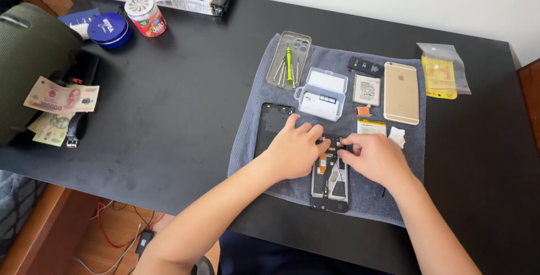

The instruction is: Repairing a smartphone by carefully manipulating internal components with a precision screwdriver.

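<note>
You had both hands down on the opened phone point(329, 180), which lay face-up with its insides showing on the grey towel point(250, 140) spread over the black table point(169, 112). Your left hand point(293, 150) rested over the phone's upper left corner, fingers curled loosely and touching its top edge — whether it truly gripped anything, I could not tell. Your right hand point(376, 155) sat at the upper right corner, fingertips pinched in toward the top of the board; what they pinched was hidden. Just left of your left hand lay the black back cover point(271, 126). Above your hands sat a small clear plastic box point(322, 93), a clear phone case point(288, 60) holding a green screwdriver point(289, 64), and — further right — a gold phone point(401, 92) lying face-down.
</note>
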